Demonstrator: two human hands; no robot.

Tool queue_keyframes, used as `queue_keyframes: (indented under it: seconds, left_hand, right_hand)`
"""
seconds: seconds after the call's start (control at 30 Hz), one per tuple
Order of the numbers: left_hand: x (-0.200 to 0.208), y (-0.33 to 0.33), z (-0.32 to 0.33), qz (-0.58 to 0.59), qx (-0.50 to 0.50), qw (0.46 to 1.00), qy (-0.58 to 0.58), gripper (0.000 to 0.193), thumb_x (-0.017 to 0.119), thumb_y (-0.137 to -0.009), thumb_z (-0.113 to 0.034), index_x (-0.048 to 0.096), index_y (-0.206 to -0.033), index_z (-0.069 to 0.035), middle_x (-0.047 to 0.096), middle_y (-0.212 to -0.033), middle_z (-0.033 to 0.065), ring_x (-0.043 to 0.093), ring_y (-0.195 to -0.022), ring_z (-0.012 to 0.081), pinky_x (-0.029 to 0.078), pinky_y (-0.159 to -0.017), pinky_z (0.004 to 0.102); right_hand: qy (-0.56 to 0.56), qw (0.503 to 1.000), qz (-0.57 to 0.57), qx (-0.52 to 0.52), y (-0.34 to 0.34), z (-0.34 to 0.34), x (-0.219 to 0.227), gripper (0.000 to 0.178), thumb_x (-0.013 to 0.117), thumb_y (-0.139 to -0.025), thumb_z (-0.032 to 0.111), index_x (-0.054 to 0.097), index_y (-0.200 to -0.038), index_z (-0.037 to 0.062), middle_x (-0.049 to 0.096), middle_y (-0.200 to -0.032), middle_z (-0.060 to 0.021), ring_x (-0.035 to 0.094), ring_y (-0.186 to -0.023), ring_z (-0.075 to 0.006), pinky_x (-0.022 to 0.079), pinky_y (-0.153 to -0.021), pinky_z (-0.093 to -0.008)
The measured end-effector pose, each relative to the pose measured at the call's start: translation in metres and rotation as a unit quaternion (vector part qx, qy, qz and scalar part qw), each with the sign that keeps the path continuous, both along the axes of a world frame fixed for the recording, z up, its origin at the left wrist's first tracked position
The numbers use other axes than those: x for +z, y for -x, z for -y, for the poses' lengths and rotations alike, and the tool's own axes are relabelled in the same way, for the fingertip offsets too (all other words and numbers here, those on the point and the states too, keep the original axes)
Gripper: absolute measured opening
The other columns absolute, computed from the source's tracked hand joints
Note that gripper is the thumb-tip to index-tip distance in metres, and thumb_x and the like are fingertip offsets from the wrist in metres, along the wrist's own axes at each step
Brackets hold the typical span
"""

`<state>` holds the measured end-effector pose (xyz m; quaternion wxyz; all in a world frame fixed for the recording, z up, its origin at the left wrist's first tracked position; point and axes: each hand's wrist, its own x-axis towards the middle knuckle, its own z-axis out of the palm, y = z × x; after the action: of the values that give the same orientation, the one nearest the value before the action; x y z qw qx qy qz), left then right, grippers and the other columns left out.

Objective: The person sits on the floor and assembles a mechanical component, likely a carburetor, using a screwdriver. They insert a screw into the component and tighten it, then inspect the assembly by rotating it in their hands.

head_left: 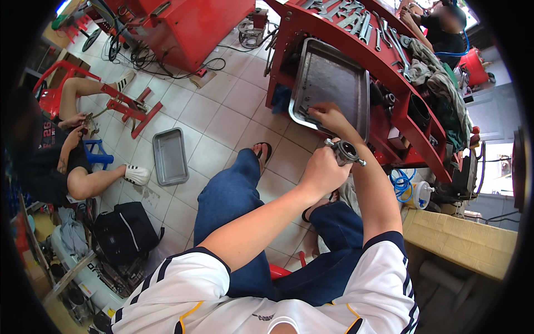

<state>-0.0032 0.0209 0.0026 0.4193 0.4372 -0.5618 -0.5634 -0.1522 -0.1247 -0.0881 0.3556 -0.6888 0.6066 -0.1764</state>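
My left hand is wrapped round a dark metal part. This part has a round opening on top and bright studs or fittings sticking out at its sides; its exact kind I cannot make out. Further out, my right hand reaches over the near left corner of a grey metal tray. Its fingertips are drawn together by a few small dark pieces on the tray floor. Whether anything is pinched between them is hidden.
The tray rests on a red tool cart with several wrenches on top. Another grey tray lies on the tiled floor near a black bag. A seated person on the left handles a small part. A cardboard box stands right.
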Motion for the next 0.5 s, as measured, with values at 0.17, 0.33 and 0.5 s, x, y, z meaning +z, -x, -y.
queue_keyframes:
  seconds: [0.17,0.33,0.5]
  left_hand:
    - [-0.001,0.006,-0.001,0.002,0.013,0.999,0.031,0.024,0.074,-0.085,-0.022,0.063,-0.095,-0.003,0.072,-0.086,0.0213,0.069,-0.089,0.0451,0.054,-0.074,0.049]
    - [-0.002,-0.007,-0.002,0.019,-0.006,0.999,0.049,0.025,0.074,-0.083,-0.021,0.063,-0.098,-0.005,0.073,-0.085,0.0174,0.069,-0.088,0.0424,0.054,-0.073,0.048]
    - [0.001,-0.001,-0.01,-0.011,-0.025,0.997,0.074,0.025,0.076,-0.081,-0.019,0.061,-0.098,-0.007,0.073,-0.084,0.0146,0.07,-0.087,0.0401,0.054,-0.071,0.0448]
  right_hand:
    - [-0.042,0.966,0.166,-0.192,0.032,-0.02,-0.002,0.038,0.062,-0.1,0.032,0.071,-0.121,0.0021,0.066,-0.081,-0.0079,0.06,-0.064,-0.0182,0.046,-0.06,-0.0314]
    - [-0.057,0.841,0.388,-0.373,0.045,-0.103,0.035,0.027,0.053,-0.105,0.026,0.07,-0.109,0.0056,0.039,-0.064,0.0069,0.03,-0.05,-0.0039,0.023,-0.046,-0.0232]
    - [-0.041,0.835,0.384,-0.392,0.041,-0.216,0.098,0.035,0.053,-0.107,0.036,0.063,-0.091,0.0064,0.032,-0.061,0.0115,0.024,-0.049,-0.0021,0.018,-0.045,-0.0234]
